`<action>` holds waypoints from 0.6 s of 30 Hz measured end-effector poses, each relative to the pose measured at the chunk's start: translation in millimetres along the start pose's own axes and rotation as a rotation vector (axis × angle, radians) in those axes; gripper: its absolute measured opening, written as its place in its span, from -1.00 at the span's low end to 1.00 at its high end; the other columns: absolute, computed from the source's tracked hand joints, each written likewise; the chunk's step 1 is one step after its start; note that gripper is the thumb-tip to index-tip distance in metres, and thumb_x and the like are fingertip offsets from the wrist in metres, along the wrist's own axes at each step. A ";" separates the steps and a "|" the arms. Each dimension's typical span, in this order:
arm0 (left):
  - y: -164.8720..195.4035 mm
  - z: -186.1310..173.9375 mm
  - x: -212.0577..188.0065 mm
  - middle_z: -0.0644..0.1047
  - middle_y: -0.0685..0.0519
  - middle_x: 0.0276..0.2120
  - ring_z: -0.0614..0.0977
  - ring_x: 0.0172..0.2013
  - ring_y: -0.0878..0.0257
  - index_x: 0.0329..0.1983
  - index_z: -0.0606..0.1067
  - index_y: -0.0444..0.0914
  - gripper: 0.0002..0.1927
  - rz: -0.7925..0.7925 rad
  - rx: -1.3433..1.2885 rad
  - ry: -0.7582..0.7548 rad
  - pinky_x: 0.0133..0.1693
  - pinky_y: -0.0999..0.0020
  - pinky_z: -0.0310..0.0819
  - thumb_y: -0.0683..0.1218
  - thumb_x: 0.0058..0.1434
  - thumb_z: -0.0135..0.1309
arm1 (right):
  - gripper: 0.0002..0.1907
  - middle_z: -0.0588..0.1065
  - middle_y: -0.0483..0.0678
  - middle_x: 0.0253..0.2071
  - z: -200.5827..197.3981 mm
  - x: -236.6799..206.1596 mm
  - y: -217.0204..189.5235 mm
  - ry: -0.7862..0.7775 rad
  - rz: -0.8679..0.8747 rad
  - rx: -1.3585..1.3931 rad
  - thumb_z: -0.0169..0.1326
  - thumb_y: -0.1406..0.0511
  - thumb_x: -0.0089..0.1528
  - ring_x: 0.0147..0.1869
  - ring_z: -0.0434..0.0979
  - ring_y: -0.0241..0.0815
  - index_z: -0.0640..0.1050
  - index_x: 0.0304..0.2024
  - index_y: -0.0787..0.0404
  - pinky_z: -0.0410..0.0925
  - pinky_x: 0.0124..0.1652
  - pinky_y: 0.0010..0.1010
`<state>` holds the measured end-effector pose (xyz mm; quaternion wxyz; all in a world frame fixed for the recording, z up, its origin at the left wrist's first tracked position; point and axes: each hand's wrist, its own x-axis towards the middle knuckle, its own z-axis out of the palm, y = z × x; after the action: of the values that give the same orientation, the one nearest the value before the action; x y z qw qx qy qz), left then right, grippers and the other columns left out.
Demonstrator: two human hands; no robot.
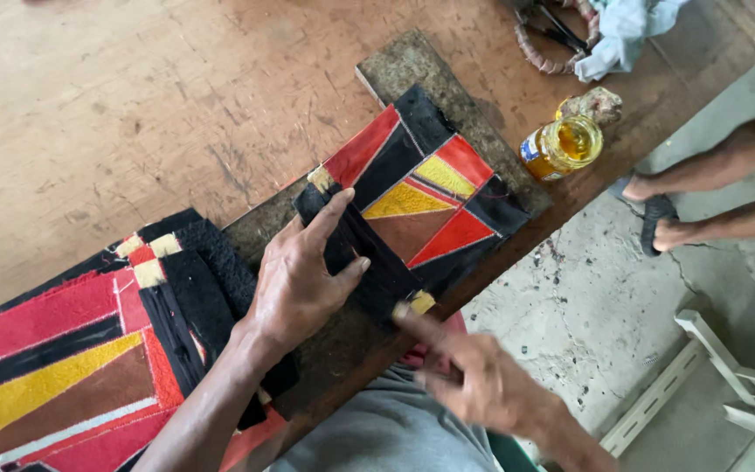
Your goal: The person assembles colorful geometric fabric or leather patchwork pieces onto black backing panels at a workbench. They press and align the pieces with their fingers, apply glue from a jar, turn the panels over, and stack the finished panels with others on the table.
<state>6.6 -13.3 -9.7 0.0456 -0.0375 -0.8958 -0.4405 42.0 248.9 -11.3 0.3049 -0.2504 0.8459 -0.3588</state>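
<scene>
head view: left hand [294, 280] lies flat, open, pinning the patchwork [412, 205] to the board [412, 65]; right hand [474, 376], blurred, pinches its yellow-tipped edge.

Small open jar [563, 147], amber contents, blue-white label, perhaps partly hidden, at workboard's right edge.

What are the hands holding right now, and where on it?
The left hand presses flat on the near black strip of the patchwork panel, pinning it to the board. The blurred right hand touches that strip's yellow-tipped end; any tool cannot be told.
</scene>
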 end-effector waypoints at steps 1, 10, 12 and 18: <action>-0.3 -0.2 0.0 0.55 -0.27 0.01 0.58 0.05 -0.20 0.36 0.33 -0.25 -0.19 0.009 -0.005 0.004 0.07 0.06 0.45 -0.10 0.01 0.33 | -0.07 0.62 0.06 -0.38 -0.5 1.0 -1.1 -0.022 0.069 -0.076 0.22 0.43 0.10 -0.36 0.69 -0.06 0.20 0.47 -0.16 0.57 -0.26 -0.23; -0.8 -3.1 0.9 0.54 -0.28 -0.01 0.58 0.04 -0.18 0.37 0.34 -0.25 -0.19 -0.073 0.002 -0.045 0.09 0.08 0.45 -0.10 0.01 0.33 | -0.10 0.65 -0.05 -0.40 -5.1 7.8 0.6 -0.217 0.164 -0.167 0.08 0.35 0.24 -0.47 0.66 -0.14 0.02 0.53 -0.27 0.61 -0.39 -0.40; -1.4 -3.2 0.8 0.54 -0.29 0.01 0.57 0.06 -0.21 0.35 0.34 -0.28 -0.19 -0.014 0.011 -0.012 0.10 0.06 0.43 -0.10 0.00 0.34 | -0.15 0.67 -0.07 -0.34 -8.0 8.0 0.6 -0.261 0.174 -0.134 0.10 0.34 0.27 -0.48 0.65 -0.14 0.07 0.51 -0.30 0.61 -0.41 -0.41; -1.1 -2.0 0.8 0.55 -0.27 0.00 0.58 0.05 -0.20 0.36 0.34 -0.24 -0.19 -0.065 0.000 -0.027 0.07 0.07 0.46 -0.10 0.00 0.34 | 0.01 0.65 0.02 -0.46 -27.9 3.9 2.2 0.065 0.136 -0.083 0.19 0.38 0.10 -0.47 0.70 -0.11 0.05 0.53 -0.16 0.59 -0.35 -0.19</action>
<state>5.7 -15.5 -9.3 0.0192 -0.0143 -0.8970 -0.4414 19.4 260.4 1.3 0.2903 -0.1929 0.8846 -0.3098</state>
